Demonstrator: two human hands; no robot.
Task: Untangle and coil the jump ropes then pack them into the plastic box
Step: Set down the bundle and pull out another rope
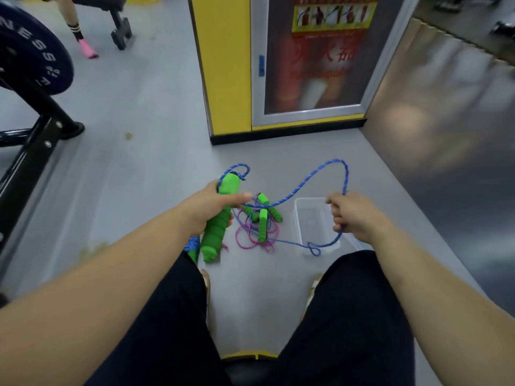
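My left hand [211, 210] grips a green foam jump-rope handle [220, 221] held upright above the floor. From it a blue rope [315, 174] arcs up and across to my right hand [354, 215], which is closed around the cord; the rope hangs below that hand in a small loop. On the floor between my hands lies a tangle of pink rope [250, 238] and blue cord with several more green handles [263, 224]. A clear plastic box [299, 227] stands open on the floor just left of my right hand.
A yellow pillar with a glass-fronted cabinet [306, 65] stands ahead. A black weight rack with a plate [33, 59] is at the left. A metal-clad wall [446, 121] runs along the right. Another person's foot in a pink shoe [87, 48] is far left.
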